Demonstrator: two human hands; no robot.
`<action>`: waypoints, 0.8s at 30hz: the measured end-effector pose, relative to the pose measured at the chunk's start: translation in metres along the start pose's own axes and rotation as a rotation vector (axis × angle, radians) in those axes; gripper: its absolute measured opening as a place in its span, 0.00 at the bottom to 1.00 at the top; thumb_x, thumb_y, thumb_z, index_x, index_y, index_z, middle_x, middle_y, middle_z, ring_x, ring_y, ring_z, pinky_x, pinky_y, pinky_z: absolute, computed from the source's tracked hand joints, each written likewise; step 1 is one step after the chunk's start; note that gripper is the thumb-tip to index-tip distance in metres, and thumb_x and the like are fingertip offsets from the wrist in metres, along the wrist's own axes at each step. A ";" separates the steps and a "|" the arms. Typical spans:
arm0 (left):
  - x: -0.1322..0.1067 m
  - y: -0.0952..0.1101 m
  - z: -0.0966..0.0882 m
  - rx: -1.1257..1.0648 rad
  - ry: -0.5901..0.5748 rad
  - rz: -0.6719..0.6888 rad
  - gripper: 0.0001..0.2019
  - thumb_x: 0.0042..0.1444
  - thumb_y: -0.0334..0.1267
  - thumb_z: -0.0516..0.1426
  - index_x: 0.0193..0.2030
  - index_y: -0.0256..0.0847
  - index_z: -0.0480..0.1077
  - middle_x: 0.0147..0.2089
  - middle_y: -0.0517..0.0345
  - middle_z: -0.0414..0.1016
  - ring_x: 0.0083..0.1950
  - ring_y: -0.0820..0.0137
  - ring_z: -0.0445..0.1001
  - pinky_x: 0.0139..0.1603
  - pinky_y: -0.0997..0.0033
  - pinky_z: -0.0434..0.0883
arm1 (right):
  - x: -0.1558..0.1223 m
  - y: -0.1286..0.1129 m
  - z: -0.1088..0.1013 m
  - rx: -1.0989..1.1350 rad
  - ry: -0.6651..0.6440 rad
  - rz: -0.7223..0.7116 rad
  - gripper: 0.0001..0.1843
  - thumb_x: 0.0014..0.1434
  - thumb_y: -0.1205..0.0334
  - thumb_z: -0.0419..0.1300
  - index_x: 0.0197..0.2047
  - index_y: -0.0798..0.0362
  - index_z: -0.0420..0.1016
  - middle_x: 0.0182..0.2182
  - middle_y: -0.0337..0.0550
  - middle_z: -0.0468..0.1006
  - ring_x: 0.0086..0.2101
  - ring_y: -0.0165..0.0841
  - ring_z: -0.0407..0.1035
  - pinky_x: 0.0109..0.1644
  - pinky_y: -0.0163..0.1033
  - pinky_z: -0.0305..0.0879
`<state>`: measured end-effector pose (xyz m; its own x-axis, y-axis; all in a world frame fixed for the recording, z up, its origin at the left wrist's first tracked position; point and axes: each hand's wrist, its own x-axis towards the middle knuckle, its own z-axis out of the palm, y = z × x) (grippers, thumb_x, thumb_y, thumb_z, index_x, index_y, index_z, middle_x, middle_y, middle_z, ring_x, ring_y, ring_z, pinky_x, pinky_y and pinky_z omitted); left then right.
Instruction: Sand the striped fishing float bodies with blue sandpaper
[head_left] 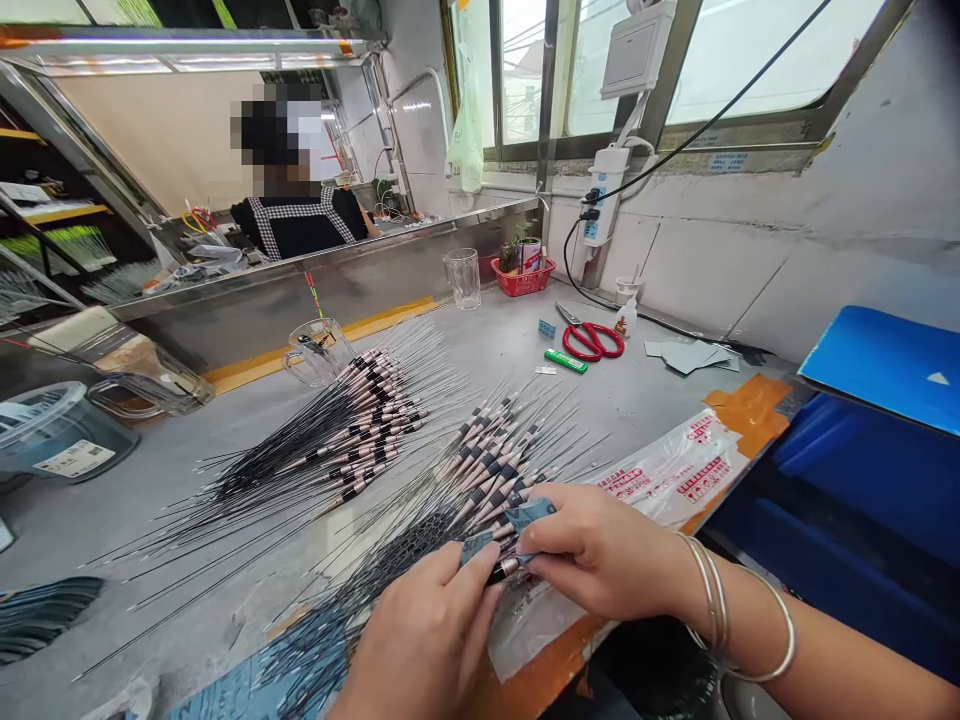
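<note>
My left hand (427,625) is closed on a dark-and-pale fishing float (505,570), with a small piece of blue-grey sandpaper (475,546) at its fingertips. Closed as well, my right hand (607,548) pinches another folded sandpaper piece (532,514) against or right beside the same float. Fingers hide much of the float. Just beyond both hands lies a pile of fishing floats (491,462) with pale and black bodies and thin dark stems. A second pile of floats (375,400) rests farther left on the grey table (247,610).
Red-handled scissors (592,340), a green box (565,361) and grey sheets (690,355) lie toward the back right. Glass mugs (463,278) and a red basket (523,275) stand along the back. A plastic tub (67,430) sits left. Another person (300,220) sits beyond the partition.
</note>
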<state>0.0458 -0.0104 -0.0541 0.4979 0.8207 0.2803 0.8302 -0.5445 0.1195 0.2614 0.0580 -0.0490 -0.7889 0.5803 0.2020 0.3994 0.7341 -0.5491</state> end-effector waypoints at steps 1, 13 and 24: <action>0.000 0.000 0.000 0.006 0.000 -0.001 0.15 0.67 0.38 0.45 0.50 0.43 0.70 0.28 0.57 0.69 0.25 0.66 0.73 0.21 0.69 0.70 | 0.000 0.000 0.000 0.006 -0.001 0.003 0.08 0.59 0.68 0.57 0.32 0.55 0.77 0.28 0.44 0.70 0.33 0.34 0.64 0.35 0.36 0.59; 0.000 0.002 0.002 0.012 -0.018 -0.007 0.15 0.66 0.37 0.45 0.50 0.42 0.71 0.27 0.57 0.68 0.24 0.67 0.71 0.20 0.70 0.69 | -0.003 -0.001 0.001 0.069 0.030 0.030 0.06 0.57 0.70 0.58 0.32 0.55 0.76 0.29 0.44 0.70 0.34 0.34 0.64 0.37 0.36 0.61; 0.001 0.002 0.001 -0.011 -0.005 -0.028 0.14 0.66 0.38 0.47 0.50 0.43 0.71 0.27 0.59 0.67 0.23 0.67 0.70 0.20 0.69 0.69 | -0.001 0.001 0.002 0.076 0.043 0.021 0.06 0.57 0.70 0.58 0.31 0.55 0.76 0.28 0.44 0.70 0.34 0.34 0.64 0.37 0.36 0.62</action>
<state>0.0487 -0.0103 -0.0548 0.4757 0.8364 0.2723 0.8410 -0.5232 0.1379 0.2615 0.0571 -0.0514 -0.7595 0.6109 0.2236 0.3777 0.6940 -0.6130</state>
